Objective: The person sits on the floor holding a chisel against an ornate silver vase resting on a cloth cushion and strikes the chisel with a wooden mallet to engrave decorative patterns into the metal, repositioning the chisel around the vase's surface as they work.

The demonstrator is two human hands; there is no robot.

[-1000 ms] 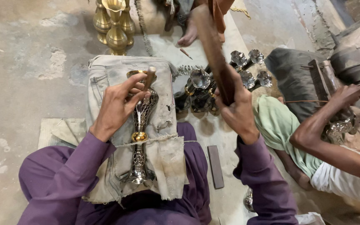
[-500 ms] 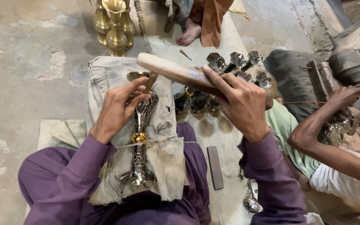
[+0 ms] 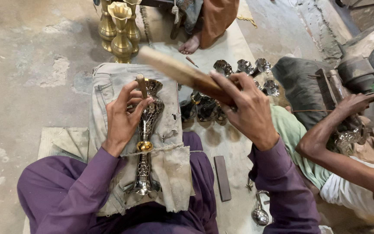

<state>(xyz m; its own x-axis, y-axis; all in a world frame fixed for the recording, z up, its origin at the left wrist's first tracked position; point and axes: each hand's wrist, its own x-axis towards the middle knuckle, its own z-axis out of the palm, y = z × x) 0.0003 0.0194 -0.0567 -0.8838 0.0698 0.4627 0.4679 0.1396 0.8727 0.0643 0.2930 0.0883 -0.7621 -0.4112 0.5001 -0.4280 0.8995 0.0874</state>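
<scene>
An engraved brass and silver-coloured vase [image 3: 146, 143] lies lengthwise on a worn cloth pad [image 3: 169, 164] across my lap, tied down by a cord. My left hand [image 3: 124, 117] rests on the vase's upper part and pinches a small wooden-topped punch [image 3: 142, 86] upright against the vase near its mouth. My right hand [image 3: 243, 106] grips a wooden mallet stick [image 3: 176, 71], blurred, its head hanging just above and right of the punch.
Tall brass vases [image 3: 118, 30] stand ahead on the floor. Several silver-coloured vases [image 3: 239, 69] lie to the right of the pad. A dark flat bar [image 3: 222, 178] lies by my right knee. Another person's arm [image 3: 334, 143] reaches in at right; a bare foot [image 3: 190, 44] rests ahead.
My right hand has swung the wooden stick down from upright towards the punch in my left hand. The left hand and vase have stayed put.
</scene>
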